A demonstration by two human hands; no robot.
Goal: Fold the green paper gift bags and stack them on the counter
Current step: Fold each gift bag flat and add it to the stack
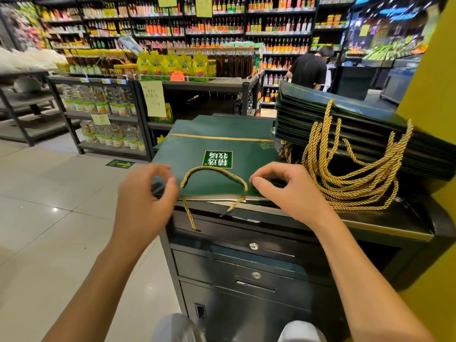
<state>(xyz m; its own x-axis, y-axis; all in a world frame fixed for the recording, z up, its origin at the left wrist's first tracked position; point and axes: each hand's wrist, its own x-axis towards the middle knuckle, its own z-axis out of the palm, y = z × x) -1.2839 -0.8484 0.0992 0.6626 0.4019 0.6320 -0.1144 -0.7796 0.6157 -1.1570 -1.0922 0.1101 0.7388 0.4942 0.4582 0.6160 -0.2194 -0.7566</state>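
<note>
Shop surface [385,227]: left hand [145,193] and right hand [283,188] pinch flat green gift bag's [217,154] near edge; crease evenly, tuck gold rope handle [212,176].

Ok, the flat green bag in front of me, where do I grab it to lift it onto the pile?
Probably by the near top edge of the green bag, either side of the gold handle, coming from your side: it overhangs the counter, and both hands already sit there.

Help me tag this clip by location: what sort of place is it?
Most likely a supermarket or grocery shop: tall shelves of sauce bottles line the back wall, a display rack holds yellow snack packets with handwritten price notes, and produce sits far right.
</note>
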